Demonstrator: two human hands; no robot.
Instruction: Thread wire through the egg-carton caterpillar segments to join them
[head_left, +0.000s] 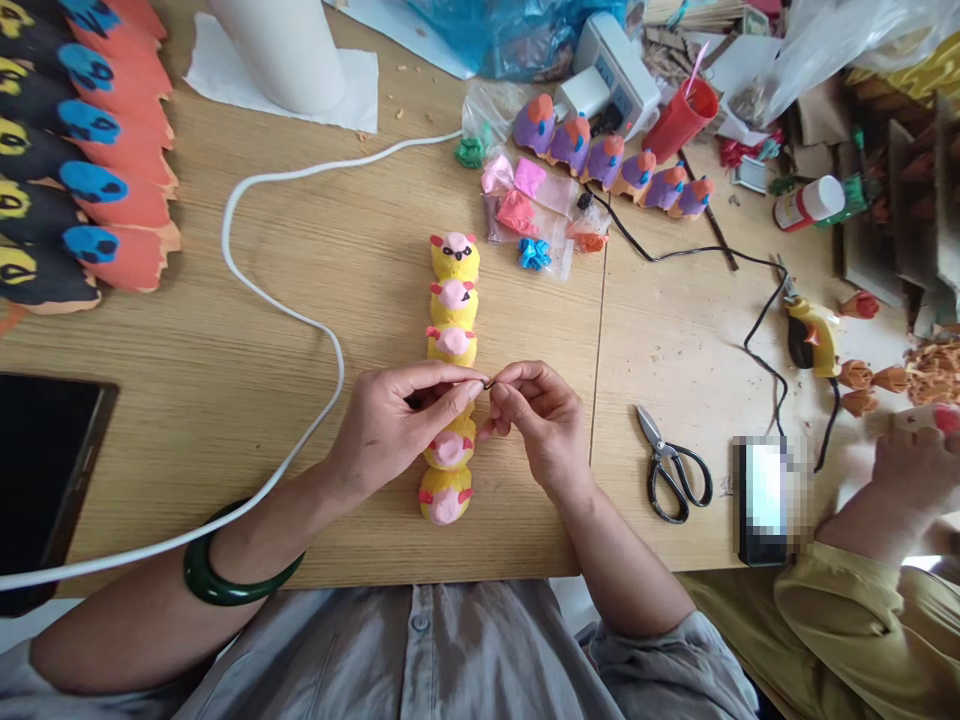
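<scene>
Both hands meet over a row of yellow egg-carton cups [441,314] lying on the wooden table. My left hand [386,415] is closed in a pinch, and my right hand [546,425] pinches from the other side. Between their fingertips is a tiny dark piece [487,384], possibly clay. The cups bear pink snouts and red ears. Black marks show on the top cup's face, and a smaller black mark is on the second one. My fingers cover the middle of the row. To the right of my right hand lie black-handled scissors [667,470].
Bags of coloured clay [529,215] and a purple-orange cup row [606,160] lie behind. A white cable [330,335] runs beneath my left forearm. At right are pliers [817,335], a blurred phone [761,500] and another person's hand [915,460]. Painted carton rows [124,160] stand at left.
</scene>
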